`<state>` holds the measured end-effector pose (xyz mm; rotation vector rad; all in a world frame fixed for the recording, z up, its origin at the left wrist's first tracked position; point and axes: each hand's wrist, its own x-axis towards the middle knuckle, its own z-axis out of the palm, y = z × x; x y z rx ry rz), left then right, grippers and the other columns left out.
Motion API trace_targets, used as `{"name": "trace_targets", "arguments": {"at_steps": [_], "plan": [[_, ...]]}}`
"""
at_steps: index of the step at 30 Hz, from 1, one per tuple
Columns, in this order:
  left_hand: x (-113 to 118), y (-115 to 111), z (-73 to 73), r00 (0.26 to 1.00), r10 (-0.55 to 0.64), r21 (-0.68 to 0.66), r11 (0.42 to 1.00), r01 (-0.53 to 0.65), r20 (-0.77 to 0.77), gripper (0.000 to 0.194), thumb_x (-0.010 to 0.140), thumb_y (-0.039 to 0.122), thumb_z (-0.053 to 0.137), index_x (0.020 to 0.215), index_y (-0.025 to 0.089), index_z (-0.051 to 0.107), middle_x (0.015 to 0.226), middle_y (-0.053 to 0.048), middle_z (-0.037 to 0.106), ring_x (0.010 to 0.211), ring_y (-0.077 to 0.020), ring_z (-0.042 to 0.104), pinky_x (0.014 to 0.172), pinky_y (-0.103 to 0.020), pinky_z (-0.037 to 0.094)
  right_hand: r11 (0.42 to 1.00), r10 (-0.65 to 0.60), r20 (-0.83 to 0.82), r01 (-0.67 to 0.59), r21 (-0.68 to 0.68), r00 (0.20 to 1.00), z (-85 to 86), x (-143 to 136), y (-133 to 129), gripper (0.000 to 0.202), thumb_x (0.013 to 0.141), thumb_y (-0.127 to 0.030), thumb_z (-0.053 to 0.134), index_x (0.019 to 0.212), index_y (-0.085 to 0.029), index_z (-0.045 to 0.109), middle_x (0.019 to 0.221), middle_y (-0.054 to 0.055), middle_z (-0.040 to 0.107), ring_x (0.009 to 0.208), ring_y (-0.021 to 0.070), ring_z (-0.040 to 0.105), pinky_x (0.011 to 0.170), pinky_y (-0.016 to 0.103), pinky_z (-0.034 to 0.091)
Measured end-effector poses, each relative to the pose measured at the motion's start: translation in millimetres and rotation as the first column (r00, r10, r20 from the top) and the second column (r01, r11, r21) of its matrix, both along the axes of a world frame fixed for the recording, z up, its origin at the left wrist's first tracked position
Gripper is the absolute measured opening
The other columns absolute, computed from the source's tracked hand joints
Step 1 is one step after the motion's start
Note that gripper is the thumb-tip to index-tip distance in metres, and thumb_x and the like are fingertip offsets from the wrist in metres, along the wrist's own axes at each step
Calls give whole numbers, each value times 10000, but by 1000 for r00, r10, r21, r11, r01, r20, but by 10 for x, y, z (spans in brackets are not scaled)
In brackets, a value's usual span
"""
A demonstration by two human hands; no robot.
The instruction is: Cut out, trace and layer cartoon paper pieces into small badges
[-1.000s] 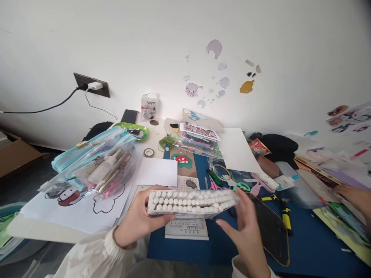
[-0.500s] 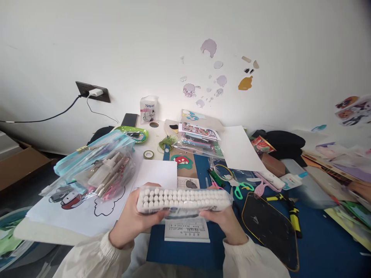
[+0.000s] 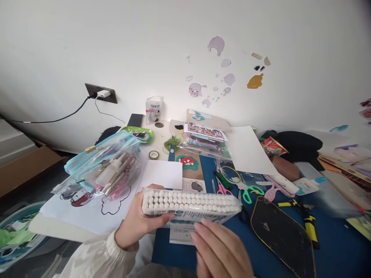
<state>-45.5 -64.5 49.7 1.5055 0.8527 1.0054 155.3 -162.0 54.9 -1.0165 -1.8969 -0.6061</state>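
Note:
A clear plastic pack of white round-tipped sticks (image 3: pixel 191 201), which look like cotton swabs, is held above the front of the table with its rows of tips facing away and up. My left hand (image 3: pixel 145 216) grips its left end, thumb along the printed near side. My right hand (image 3: pixel 222 247) is at the pack's near side, fingers stretched and side by side, fingertips at the printed face. Beneath the pack lies a printed booklet (image 3: pixel 181 236), partly hidden.
Left lie a plastic bag of pens (image 3: pixel 116 170) and drawings (image 3: pixel 95 210). Scissors (image 3: pixel 248 193), a black board (image 3: pixel 282 235) and yellow-black pliers (image 3: pixel 310 227) lie right. Behind are green string (image 3: pixel 173 143), tape (image 3: pixel 154 155) and white paper (image 3: pixel 251 150).
My right hand has let go of the pack's right end and moved to its near side, fingers extended. The pack has tilted, showing more of its printed face. The view has shifted slightly right.

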Motion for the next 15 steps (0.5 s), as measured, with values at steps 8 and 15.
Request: {"name": "trace_targets", "arguments": {"at_steps": [8,15], "plan": [[28,-21,32,1000,-6,17,1000,7,-25,295,582,206,758,845,177,628,760,0,673,686,-172,622,611,-251,534,988,-55,52,62,-140,997,253,-550,342,390,966,-304,472,1124,-9,674,1036,157,743,1004,283,638,874,405,484],[16,-41,45,993,60,84,995,-52,-100,253,585,222,723,829,209,660,810,22,696,753,-208,660,700,-278,558,985,-46,21,49,-165,999,338,-709,400,420,990,-358,439,1072,-39,699,981,136,741,873,259,615,793,401,470]]}}
